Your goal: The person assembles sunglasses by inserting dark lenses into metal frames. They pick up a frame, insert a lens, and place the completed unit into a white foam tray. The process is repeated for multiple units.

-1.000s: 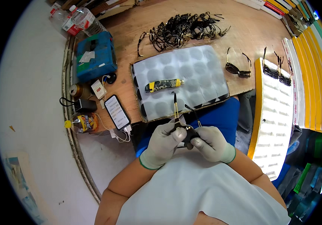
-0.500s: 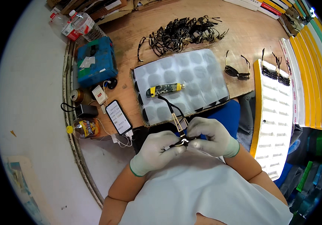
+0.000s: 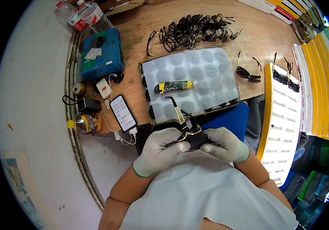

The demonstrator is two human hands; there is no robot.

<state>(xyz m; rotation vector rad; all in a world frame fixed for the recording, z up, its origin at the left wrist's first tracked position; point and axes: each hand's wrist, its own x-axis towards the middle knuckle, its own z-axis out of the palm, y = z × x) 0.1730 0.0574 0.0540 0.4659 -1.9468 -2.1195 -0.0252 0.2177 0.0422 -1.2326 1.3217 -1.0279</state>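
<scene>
A pair of sunglasses (image 3: pixel 196 139) with dark lenses and gold-and-black temples is held in front of my body, its temples pointing away from me. My left hand (image 3: pixel 162 149), in a white glove with a green cuff, pinches one end of the front, thumb on top. Gloved the same way, my right hand (image 3: pixel 225 145) grips the other end; its fingertips are partly hidden. Just beyond lies a shallow carton (image 3: pixel 143 90) covered by a thin white sheet (image 3: pixel 206 82), with dark round shapes showing through. A camouflage-and-yellow handled tool (image 3: pixel 174 86) rests on the sheet.
Black and gold glasses frames (image 3: pixel 195 32) are heaped at the back. Another pair of sunglasses (image 3: pixel 249 74) stands right of the carton, beside a white slotted tray (image 3: pixel 281 126) holding several pairs. A phone (image 3: pixel 123 113), blue case (image 3: pixel 102 53) and bottles (image 3: pixel 95 17) stand left; stacked boxes (image 3: pixel 318 88) line the right.
The sunglasses have been turned so that the dark front faces up more. My hands have moved slightly apart, and the view has shifted a little.
</scene>
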